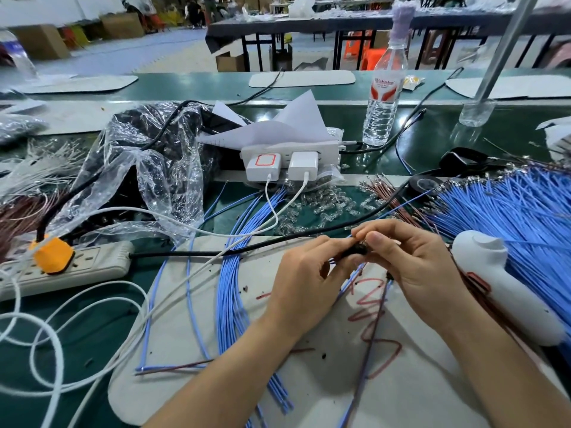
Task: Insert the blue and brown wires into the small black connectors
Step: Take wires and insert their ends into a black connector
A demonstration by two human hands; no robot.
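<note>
My left hand [306,273] and my right hand [408,261] meet above the grey work mat [191,350]. Between their fingertips is a small black connector [355,251], pinched from both sides. A blue wire and a brown wire [372,338] hang down from it toward me, running side by side. A big fan of loose blue wires [525,211] lies at the right. Brown wires with metal terminals [386,188] lie behind my hands. A bundle of blue wires [234,288] crosses the mat to the left of my left hand.
A white handheld device [506,282] lies right of my right hand. A black cable [278,242] and white charger cables [148,291] cross the mat. Also here: a power strip with an orange plug [55,261], clear small parts [324,208], a crumpled plastic bag [148,168], and a water bottle [383,97].
</note>
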